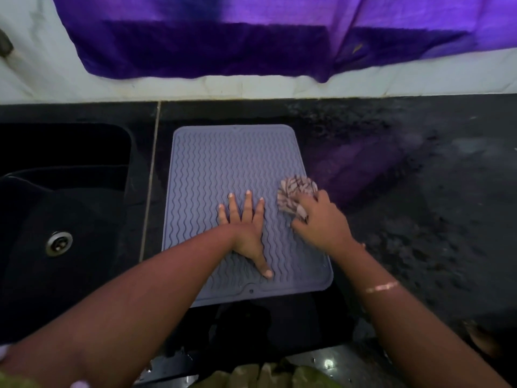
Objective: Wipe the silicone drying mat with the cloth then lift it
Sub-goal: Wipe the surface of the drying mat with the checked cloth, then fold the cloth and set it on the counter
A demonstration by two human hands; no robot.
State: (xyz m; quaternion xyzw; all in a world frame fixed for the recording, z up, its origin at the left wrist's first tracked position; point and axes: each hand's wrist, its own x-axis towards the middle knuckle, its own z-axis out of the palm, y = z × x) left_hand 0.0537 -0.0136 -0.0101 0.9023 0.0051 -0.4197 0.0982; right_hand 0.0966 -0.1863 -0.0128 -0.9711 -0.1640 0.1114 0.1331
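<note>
On the black stone countertop (419,219), just to the right of the black sink (56,191) with its round metal drain (59,243), lies the lavender-grey silicone drying mat (223,169). It is a rounded rectangle ribbed with wavy lines, flat on the counter with its long side running away from me. My left hand (246,231) lies spread and flat on the near half of the mat, a little right of its middle. The palm is down, four fingers (248,203) point towards the wall, and the thumb is splayed out towards the near edge; it grips nothing and only presses on the ribs. My right hand (321,219) is just beside it, over the mat's right edge, with its fingers curled down over the bunched pale cloth with dark stripes (296,191). The cloth sits under and ahead of my knuckles, crumpled into a ball, and rests where the mat's right border meets the counter, about halfway along the mat's length. The two hands are close but not touching, with a strip of bare ribbing between them. That hand and the cloth are slightly blurred, so I cannot tell how much of the cloth hangs past the edge. A thin gold bracelet (382,287) circles my right forearm. At the mat's near edge a small tab-shaped outline holds a tiny hole, and the far edge has a matching notch. Beyond the counter a pale wall (251,88) rises, with a purple fabric (223,37) draped down over it.
</note>
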